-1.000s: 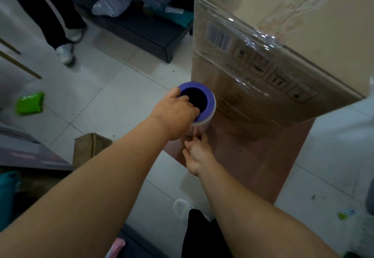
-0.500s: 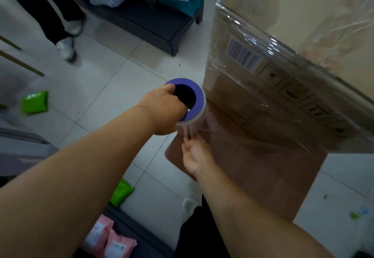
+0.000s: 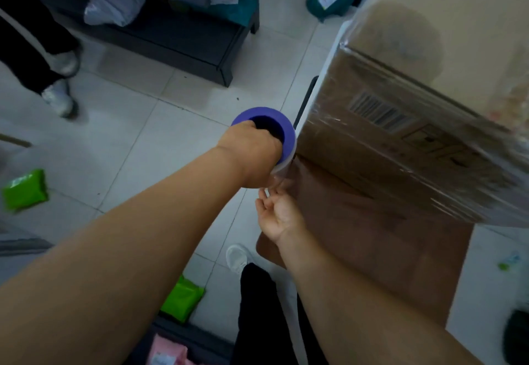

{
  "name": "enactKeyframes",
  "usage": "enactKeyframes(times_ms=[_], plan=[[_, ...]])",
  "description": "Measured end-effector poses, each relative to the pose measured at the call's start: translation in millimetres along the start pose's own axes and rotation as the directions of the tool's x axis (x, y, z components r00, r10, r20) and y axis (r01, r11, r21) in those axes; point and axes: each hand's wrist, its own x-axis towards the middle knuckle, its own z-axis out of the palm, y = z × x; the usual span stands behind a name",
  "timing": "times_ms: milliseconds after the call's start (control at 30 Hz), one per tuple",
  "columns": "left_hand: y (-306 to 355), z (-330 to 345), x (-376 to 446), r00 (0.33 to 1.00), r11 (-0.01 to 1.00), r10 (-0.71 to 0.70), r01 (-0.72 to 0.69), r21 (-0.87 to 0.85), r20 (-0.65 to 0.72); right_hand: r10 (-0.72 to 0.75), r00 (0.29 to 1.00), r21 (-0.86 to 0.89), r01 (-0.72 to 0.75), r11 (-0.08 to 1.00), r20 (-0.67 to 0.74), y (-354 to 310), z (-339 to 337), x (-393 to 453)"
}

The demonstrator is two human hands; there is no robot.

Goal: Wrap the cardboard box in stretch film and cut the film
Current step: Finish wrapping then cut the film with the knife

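Purple-capped, the stretch film roll (image 3: pixel 276 138) stands upright at centre frame, just beside the near corner of the cardboard box (image 3: pixel 406 124), which fills the right side with film already shining over its barcode face. Your left hand (image 3: pixel 252 154) grips the roll at its top, fingers hooked into the dark core. Your right hand (image 3: pixel 276 213) sits just below, palm up, fingers relaxed and reaching up to the roll's lower end. Green packets (image 3: pixel 24 190) lie on the tiled floor (image 3: pixel 137 135) at left; another person's legs stand upper left.
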Motion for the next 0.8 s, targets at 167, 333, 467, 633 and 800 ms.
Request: enactKeyframes(times_ms=[167,333,467,633,800], plan=[[-16.4,3.2,15.1,0.998,0.998,0.049,-0.048,-0.045,0.025,-0.021,0.998,0.113,0.027,0.993,-0.058,6.5,16.4,13.9],[-29.6,6.1,31.6,0.999,0.99,0.038,-0.032,-0.139,0.039,-0.035,0.997,0.155,0.046,0.987,-0.074,6.1,28.9,35.3],[-38.8,2.9,48.8,0.999,0.982,0.03,-0.024,-0.187,0.027,-0.084,0.995,0.177,0.092,0.98,-0.049,4.1,39.8,48.5],[-47.5,-0.9,71.9,0.994,0.986,0.106,-0.105,-0.127,0.001,-0.119,0.991,0.242,0.13,0.961,-0.062,-5.7,48.1,61.3],[-71.6,-8.7,90.0,0.97,0.969,0.245,-0.245,-0.024,0.0,-0.156,0.983,0.326,0.181,0.928,-0.101,-11.8,67.3,80.2]])
